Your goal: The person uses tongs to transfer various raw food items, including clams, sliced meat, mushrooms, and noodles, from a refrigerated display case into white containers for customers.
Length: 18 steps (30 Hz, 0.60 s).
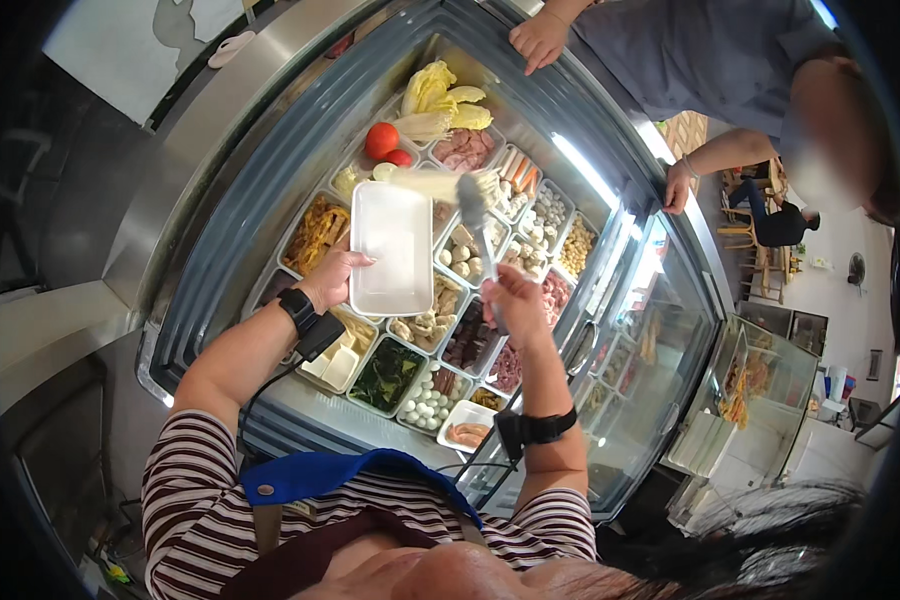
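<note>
A white rectangular tray [392,251] with nothing in it is gripped at its left side by my left hand [332,279]. My right hand [516,304] holds the handle of a metal utensil [486,240], perhaps a spoon or tongs; its far end is blurred. Both hands are over a display case with many plastic tubs of food. Near the utensil's blurred end are pale enoki-like strands [435,184], meatballs [461,259] and sliced meat [463,148]. Yellow fried food [316,236] lies left of my left hand. Dark leafy greens [388,375] and small white eggs [424,405] are nearer my body.
The case's grey rim [217,217] surrounds the tubs, with sliding glass [645,360] on the right. A person in grey [690,60] stands at the far side, both hands on the rim. Tomatoes [382,140] and cabbage leaves [429,88] lie at the far end.
</note>
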Each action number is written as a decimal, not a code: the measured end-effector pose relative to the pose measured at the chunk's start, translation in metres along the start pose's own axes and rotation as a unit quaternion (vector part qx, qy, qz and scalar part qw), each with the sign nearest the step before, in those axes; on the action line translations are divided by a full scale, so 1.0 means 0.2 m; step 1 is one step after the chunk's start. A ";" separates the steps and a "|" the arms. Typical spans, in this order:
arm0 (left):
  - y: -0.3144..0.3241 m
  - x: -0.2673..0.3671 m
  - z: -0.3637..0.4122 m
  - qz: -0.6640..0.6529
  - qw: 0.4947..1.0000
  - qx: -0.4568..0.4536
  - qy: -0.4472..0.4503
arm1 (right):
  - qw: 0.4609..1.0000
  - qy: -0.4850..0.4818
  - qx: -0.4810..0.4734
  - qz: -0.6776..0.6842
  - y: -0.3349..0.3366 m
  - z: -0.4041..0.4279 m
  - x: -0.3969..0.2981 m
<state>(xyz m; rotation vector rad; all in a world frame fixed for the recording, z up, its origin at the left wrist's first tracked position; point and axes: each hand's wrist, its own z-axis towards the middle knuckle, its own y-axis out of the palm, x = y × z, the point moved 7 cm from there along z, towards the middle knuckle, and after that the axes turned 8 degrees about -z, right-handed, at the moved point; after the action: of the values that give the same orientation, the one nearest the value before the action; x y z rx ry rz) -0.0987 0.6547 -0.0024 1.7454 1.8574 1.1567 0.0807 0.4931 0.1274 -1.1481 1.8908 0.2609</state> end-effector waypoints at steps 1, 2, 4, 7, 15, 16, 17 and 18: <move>0.01 0.00 0.00 0.005 1.000 -0.020 -0.004 | 1.000 -0.003 -0.021 0.001 0.04 0.00 0.03; 0.02 -0.01 -0.01 0.010 0.999 -0.037 -0.010 | 0.999 -0.003 -0.042 0.003 0.09 -0.02 0.08; 0.05 -0.02 -0.03 0.015 0.999 -0.043 -0.026 | 0.994 -0.040 -0.033 -0.100 0.13 0.00 0.19; 0.03 -0.01 -0.04 0.019 0.998 -0.058 -0.017 | 0.963 -0.099 0.016 -0.252 0.12 0.05 0.29; -0.06 0.09 -0.06 0.008 1.000 -0.022 0.009 | 0.880 -0.110 0.055 -0.459 0.00 -0.06 -0.05; -0.09 0.11 -0.06 0.003 1.000 -0.023 0.010 | 0.869 -0.150 0.084 -0.465 -0.02 -0.02 -0.10; -0.11 0.11 -0.05 0.002 1.000 -0.026 0.008 | 0.837 -0.152 0.106 -0.514 -0.03 0.04 -0.15; -0.12 0.10 -0.05 0.001 1.000 -0.028 0.005 | 0.802 -0.152 0.130 -0.562 -0.02 0.13 -0.23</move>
<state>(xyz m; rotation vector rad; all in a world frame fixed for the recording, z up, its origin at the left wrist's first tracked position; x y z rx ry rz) -0.1255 0.6730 -0.0093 1.7141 1.8127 1.2088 0.1074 0.5330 0.1490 -1.6914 0.6926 -0.4477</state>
